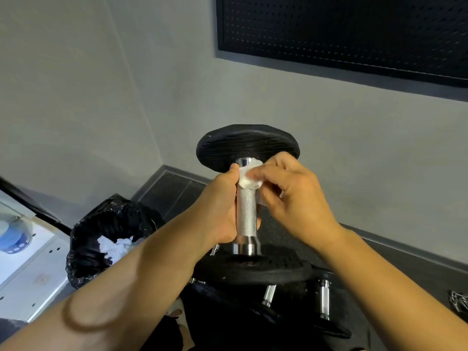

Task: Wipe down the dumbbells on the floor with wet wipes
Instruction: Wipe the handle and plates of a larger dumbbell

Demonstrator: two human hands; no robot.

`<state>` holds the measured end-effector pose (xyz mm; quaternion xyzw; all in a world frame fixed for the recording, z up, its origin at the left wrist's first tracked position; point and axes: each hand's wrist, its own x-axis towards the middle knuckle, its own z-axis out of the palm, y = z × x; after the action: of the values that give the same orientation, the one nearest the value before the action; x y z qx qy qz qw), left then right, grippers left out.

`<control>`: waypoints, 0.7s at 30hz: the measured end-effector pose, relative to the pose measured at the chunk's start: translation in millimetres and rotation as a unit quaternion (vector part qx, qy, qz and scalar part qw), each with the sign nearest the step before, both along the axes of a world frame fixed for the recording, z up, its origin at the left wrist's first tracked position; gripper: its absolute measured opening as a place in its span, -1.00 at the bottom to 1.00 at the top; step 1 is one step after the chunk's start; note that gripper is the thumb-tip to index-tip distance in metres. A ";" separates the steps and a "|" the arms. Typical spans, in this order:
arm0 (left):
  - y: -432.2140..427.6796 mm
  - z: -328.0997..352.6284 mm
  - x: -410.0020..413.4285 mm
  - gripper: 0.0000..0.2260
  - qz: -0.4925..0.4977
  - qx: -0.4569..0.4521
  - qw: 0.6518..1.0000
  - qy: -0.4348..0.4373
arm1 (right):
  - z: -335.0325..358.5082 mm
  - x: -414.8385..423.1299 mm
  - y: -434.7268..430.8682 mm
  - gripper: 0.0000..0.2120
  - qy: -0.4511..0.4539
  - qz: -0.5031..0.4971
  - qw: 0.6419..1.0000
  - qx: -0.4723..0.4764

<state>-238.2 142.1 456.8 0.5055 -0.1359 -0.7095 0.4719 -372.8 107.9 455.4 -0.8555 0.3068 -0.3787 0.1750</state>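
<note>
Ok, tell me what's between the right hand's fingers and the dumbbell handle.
A crumpled white wet wipe, which the fingers of the right hand press against the upper end of the handle, just below the top plate. Head view shows it.

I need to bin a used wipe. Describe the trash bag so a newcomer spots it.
Find the grey wall corner. Below it, left of the held dumbbell, sits a crinkled black bag. Unlike the dark weight plates, it holds white wipes.
</note>
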 end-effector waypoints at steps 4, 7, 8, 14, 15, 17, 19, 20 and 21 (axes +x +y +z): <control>1.9 4.2 -2.1 -0.57 0.025 0.016 0.999 0.019 | -3.7 -12.0 8.9 -0.78 0.017 0.122 0.971 0.206; 1.5 3.3 -4.3 -0.48 0.032 0.022 0.999 -0.010 | -9.4 -23.3 27.3 -0.70 0.060 0.181 0.939 0.286; 1.9 3.0 -5.9 -0.49 0.034 0.023 0.999 -0.010 | -10.3 -23.4 27.6 -0.71 0.054 0.175 0.940 0.288; 4.3 3.5 -11.0 -0.51 0.018 0.012 1.000 -0.015 | 2.8 -5.5 -10.7 -0.80 -0.015 0.047 0.981 0.188; 3.6 3.5 -10.9 -0.51 0.021 0.014 1.000 -0.013 | 3.0 -3.7 -12.1 -0.82 -0.013 0.039 0.984 0.176; 3.8 6.9 -12.3 -0.53 0.034 0.016 0.999 0.022 | 2.4 -7.8 -5.1 -0.81 -0.019 0.053 0.978 0.200; 3.3 8.4 -11.2 -0.51 0.048 0.024 0.998 0.029 | 0.6 -18.2 9.7 -0.78 0.008 0.112 0.955 0.275; 2.2 5.8 -9.9 -0.50 0.054 0.018 0.998 0.008 | -0.5 -23.0 16.7 -0.77 0.035 0.145 0.938 0.311; 1.3 2.5 -8.5 -0.51 0.060 0.007 0.998 -0.015 | -3.0 -26.3 21.4 -0.77 0.057 0.170 0.925 0.336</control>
<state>-246.7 143.4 459.3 0.5270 -0.1073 -0.6728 0.5080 -399.1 129.3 452.4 -0.8059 0.2757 -0.1681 0.4963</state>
